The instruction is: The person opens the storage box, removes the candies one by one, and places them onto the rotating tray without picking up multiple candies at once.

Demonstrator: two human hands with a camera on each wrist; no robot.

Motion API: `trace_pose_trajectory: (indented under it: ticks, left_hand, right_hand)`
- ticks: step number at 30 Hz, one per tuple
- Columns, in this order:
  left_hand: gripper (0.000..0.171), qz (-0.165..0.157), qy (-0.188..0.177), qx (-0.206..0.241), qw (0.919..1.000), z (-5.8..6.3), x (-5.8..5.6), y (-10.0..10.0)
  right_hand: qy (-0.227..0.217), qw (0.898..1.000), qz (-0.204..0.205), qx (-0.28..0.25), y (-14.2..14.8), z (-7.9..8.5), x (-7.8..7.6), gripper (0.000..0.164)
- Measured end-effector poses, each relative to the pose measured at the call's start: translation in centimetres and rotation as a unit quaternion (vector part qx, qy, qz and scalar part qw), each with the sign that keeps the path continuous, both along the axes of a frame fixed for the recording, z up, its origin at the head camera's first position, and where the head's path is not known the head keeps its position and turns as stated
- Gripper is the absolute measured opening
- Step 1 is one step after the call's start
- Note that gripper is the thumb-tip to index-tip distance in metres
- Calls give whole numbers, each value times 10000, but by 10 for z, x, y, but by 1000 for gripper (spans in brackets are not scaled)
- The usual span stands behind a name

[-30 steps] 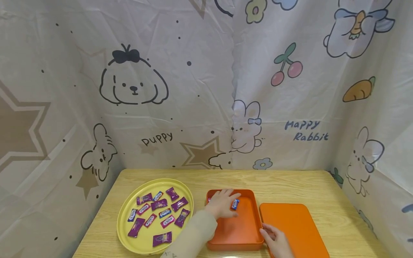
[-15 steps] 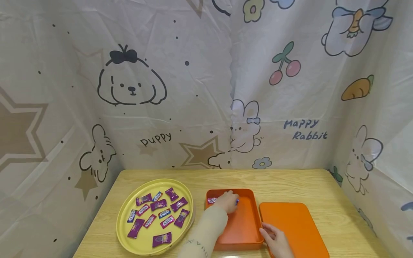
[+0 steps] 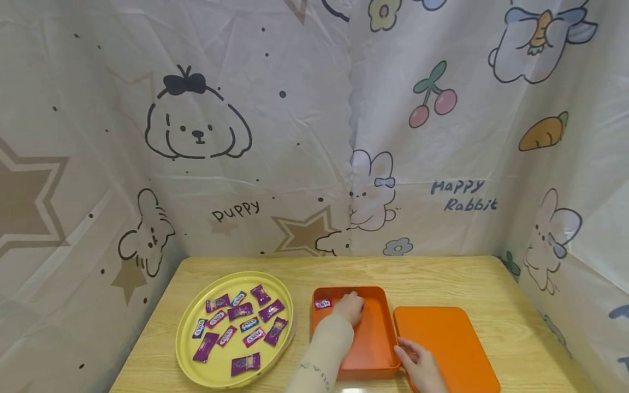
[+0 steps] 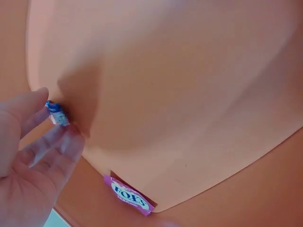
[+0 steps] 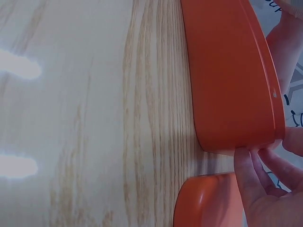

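An orange box point(image 3: 368, 349) stands on the table, and my left hand point(image 3: 350, 307) is inside it near the back wall. Thumb and fingers of that hand pinch a small blue-wrapped candy point(image 4: 57, 113), close to the box floor. A pink-wrapped candy point(image 4: 129, 194) marked "FOX'S" lies in the box's back left corner, apart from the hand. My right hand point(image 3: 419, 363) grips the box's right wall by the front corner. In the right wrist view its fingers point(image 5: 246, 172) press the outside, and the thumb lies at the rim.
On the left, a round yellow tray point(image 3: 184, 349) bears several purple, pink and blue wrapped candies. An orange lid point(image 3: 449, 338) lies flat just right of the box, under the right hand. Printed fabric point(image 3: 295, 109) encloses the table point(image 3: 432, 278) behind and at both sides.
My left hand, spread over the box at first, has moved slightly right and closed on the blue-wrapped candy. The pink-wrapped one has come into full sight. The right hand keeps its hold.
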State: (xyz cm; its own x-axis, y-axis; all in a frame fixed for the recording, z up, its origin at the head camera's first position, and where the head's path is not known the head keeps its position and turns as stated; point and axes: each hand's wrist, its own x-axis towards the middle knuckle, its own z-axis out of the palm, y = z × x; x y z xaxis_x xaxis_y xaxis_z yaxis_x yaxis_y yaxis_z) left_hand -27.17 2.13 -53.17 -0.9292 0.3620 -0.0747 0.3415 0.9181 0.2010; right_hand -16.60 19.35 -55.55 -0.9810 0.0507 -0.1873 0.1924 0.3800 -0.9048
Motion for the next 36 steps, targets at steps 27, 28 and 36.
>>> trace_pose_trajectory:
  ticks: [27, 28, 36]
  left_hand:
    - [18, 224, 818, -672, 9941, -113, -56, 22]
    - [18, 248, 788, -649, 9945, -100, -49, 21]
    - [8, 293, 609, -483, 9965, -35, -13, 10]
  right_hand:
    - [7, 10000, -30, 24, -1, 2, 1, 43]
    - [11, 10000, -22, 34, -1, 2, 1, 43]
    - [57, 10000, 35, -29, -1, 1, -1, 44]
